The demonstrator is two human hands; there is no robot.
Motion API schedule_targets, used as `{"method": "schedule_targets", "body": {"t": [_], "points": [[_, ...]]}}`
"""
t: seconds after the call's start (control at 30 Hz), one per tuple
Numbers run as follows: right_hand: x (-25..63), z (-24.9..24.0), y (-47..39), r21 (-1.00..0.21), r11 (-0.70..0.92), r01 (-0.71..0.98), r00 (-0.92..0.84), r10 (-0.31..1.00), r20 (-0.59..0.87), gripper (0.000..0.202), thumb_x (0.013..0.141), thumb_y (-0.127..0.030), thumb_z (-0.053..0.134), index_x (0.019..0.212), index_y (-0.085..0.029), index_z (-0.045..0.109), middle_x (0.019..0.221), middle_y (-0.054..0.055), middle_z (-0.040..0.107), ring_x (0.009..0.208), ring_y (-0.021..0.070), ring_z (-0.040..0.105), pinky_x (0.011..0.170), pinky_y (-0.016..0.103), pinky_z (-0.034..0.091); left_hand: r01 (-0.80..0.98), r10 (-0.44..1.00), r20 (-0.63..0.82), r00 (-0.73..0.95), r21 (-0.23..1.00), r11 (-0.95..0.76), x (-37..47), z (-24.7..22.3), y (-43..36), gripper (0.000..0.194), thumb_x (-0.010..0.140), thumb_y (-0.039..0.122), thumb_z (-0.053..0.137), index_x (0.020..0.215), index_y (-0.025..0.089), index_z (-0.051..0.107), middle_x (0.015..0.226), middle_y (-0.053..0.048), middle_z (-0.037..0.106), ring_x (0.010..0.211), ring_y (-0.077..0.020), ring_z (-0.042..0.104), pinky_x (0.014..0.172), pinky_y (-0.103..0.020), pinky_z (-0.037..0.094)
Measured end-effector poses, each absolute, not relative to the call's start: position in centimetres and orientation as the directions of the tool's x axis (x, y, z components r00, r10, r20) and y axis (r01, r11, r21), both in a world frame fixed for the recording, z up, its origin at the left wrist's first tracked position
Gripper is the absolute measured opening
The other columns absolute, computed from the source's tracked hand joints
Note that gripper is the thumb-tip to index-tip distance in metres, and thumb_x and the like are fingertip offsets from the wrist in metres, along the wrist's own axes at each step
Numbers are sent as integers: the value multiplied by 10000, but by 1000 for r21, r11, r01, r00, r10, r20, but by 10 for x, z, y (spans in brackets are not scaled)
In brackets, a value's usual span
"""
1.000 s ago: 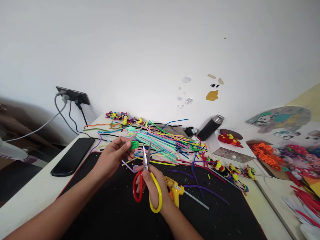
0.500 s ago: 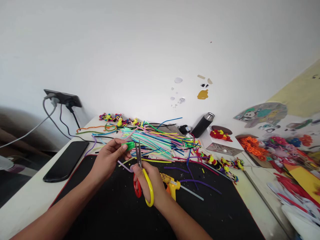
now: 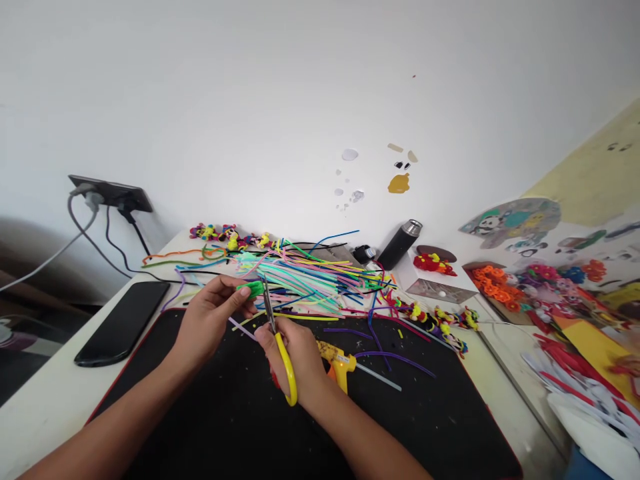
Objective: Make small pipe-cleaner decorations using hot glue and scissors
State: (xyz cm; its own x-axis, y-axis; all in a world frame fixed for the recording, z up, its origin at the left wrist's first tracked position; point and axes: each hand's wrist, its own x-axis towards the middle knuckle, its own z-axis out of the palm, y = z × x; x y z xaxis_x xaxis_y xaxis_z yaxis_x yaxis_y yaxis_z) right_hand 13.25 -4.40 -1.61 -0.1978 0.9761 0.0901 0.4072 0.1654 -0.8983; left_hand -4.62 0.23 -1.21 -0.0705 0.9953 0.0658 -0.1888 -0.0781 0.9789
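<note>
Between its thumb and fingers my left hand pinches a small fuzzy green piece. My right hand is wrapped round the handles of scissors, one yellow and one red, the red mostly hidden by the hand. The blades point up and lie at the right end of the green piece. Behind both hands spreads a heap of colourful pipe cleaners. A yellow glue gun with a clear stick lies just right of my right hand, on the black mat.
A black phone lies at the left of the table. Small fuzzy figures line the back. A dark flask leans near a white box. Purple stems lie on the mat; orange fuzzy pieces sit at the right.
The scissor blades have come closer together at the green piece's right end. The red handle has moved mostly behind my right hand. The whole view has shifted slightly.
</note>
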Motion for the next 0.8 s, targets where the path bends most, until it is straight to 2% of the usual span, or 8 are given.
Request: {"method": "schedule_targets", "body": {"t": [0.3, 0.57, 0.8], "points": [[132, -19, -44, -867, 185, 462, -199, 975, 102, 305, 988, -494, 639, 889, -216, 718, 785, 24, 730, 646, 170, 611, 612, 267, 403, -74, 991, 91, -103, 992, -98, -41, 1, -4, 377, 758, 514, 878, 835, 219, 657, 625, -7, 718, 579, -201, 686, 590, -301, 553], [131, -14, -44, -879, 165, 447, -195, 977, 84, 319, 964, -516, 676, 865, -214, 690, 832, 46, 749, 709, 210, 669, 651, 288, 419, -67, 990, 93, -103, 993, -100, -41, -2, -3, 252, 817, 393, 834, 840, 224, 649, 634, 0, 722, 582, -184, 692, 586, -275, 561], [130, -15, -44, -886, 157, 436, -197, 977, 76, 283, 971, -477, 671, 871, -213, 690, 840, 45, 750, 708, 209, 673, 664, 286, 430, -65, 992, 69, -109, 995, -76, -40, -1, -3, 267, 815, 398, 837, 842, 222, 639, 639, 1, 726, 580, -186, 700, 585, -277, 569]]}}
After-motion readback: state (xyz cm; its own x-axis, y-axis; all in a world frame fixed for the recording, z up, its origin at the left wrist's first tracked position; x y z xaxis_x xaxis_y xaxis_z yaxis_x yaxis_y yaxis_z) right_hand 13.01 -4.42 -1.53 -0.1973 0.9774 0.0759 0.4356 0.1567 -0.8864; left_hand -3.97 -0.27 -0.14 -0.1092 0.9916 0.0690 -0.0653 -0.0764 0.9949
